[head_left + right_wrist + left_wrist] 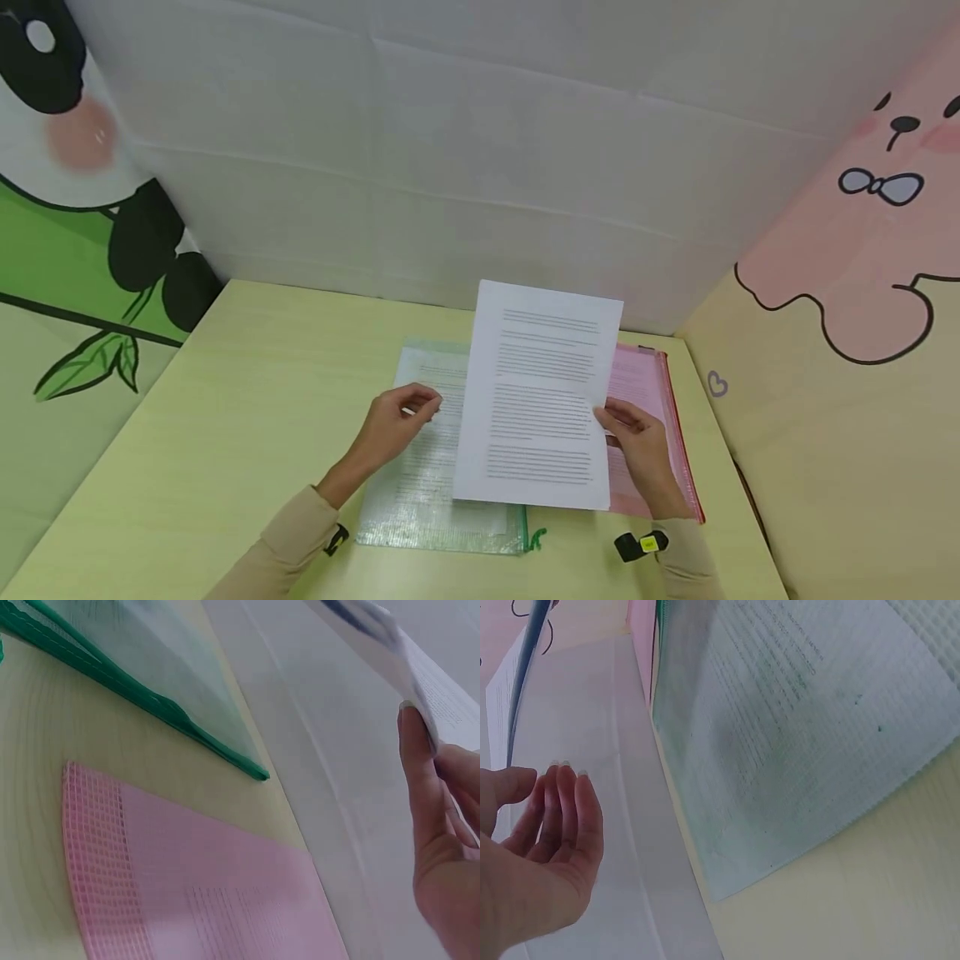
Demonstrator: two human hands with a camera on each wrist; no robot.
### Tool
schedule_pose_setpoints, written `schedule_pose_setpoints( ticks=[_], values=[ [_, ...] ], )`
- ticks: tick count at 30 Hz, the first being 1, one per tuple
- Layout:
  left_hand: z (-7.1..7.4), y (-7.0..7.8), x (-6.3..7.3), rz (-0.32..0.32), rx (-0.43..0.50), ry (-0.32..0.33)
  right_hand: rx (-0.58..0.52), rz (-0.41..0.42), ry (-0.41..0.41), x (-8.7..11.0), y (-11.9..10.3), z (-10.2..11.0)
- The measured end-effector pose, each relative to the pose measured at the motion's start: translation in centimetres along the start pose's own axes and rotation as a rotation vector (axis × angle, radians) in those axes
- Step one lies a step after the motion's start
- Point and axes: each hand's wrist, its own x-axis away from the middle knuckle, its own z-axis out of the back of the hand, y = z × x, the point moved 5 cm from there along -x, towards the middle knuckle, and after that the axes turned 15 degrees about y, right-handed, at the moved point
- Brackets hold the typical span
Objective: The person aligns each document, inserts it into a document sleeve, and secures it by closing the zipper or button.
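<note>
A printed paper sheet (540, 392) is held up over the table, its right edge pinched between the thumb and fingers of my right hand (637, 437). To the sheet's left, my left hand (401, 421) hovers over a green mesh zipper pouch (442, 533) with printed paper inside. In the left wrist view, this hand's fingers (589, 817) are loosely bent and nothing lies between them and the thumb. A pink mesh zipper pouch (97, 855), also holding printed paper, lies on the right, partly hidden behind the raised sheet in the head view.
Both pouches lie on a pale yellow table (225, 433). A white wall covering (450, 150) rises behind it. Cartoon-painted side walls flank the table, with a pink figure (855, 283) on the right. A green zipper pull (537, 540) sticks out from the green pouch.
</note>
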Motion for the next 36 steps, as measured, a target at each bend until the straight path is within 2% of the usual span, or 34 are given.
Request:
schedule_pose_setpoints(
  ticks=[10, 16, 22, 28, 33, 36],
  values=[
    [-1.6, -1.5, 0.3, 0.017, -0.166, 0.013, 0.005, -0.082, 0.096, -0.5, 0.4, 3.6],
    [-3.3, -2.0, 0.7, 0.017, -0.214, -0.007, -0.008, -0.136, 0.147, -0.8, 1.2, 6.0],
    [-5.2, -2.0, 1.2, 0.002, -0.233, -0.024, -0.042, -0.138, 0.184, -1.2, 2.0, 8.3],
    [-6.9, -2.0, 1.6, -0.036, -0.29, -0.027, -0.024, -0.157, 0.228, -1.4, 2.7, 10.4],
    [-8.3, -1.5, 2.0, -0.111, -0.313, -0.034, -0.035, -0.162, 0.231, -1.2, 3.0, 12.1],
    [-9.1, -1.5, 2.2, -0.13, -0.337, -0.054, -0.064, -0.163, 0.225, -1.1, 3.4, 12.5]
  ],
)
